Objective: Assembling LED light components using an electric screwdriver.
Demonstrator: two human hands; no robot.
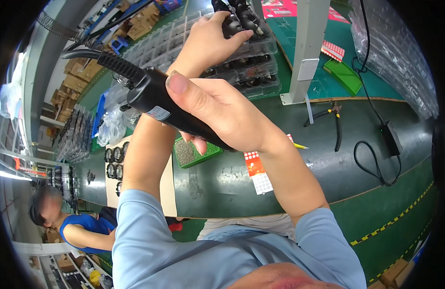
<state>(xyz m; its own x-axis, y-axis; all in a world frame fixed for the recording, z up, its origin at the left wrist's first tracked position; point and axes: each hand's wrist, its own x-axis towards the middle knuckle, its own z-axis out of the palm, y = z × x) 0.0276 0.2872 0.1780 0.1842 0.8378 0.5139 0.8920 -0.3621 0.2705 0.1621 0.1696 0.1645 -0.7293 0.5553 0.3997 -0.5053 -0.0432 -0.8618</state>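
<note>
My right hand (232,113) is closed around a black corded electric screwdriver (188,118), held slanted across my left forearm, its cord end up and to the left. Farther away, my left hand (210,41) reaches into the top clear plastic tray (268,45) of a stack. The thumb and fingers of that hand are bent around a black rounded part (230,26); some of its fingertips are hidden. More black parts (250,20) sit in the compartments beside it. Below the right hand stands a green box (203,156) of small screws, partly covered.
Black ring-shaped parts (117,155) lie on a tan board (167,188). Red and white sticker sheets (258,173), cutting pliers (336,120) and a black power adapter (390,138) are on the bench. A grey post (306,53) rises behind. A person in blue (85,231) sits at left.
</note>
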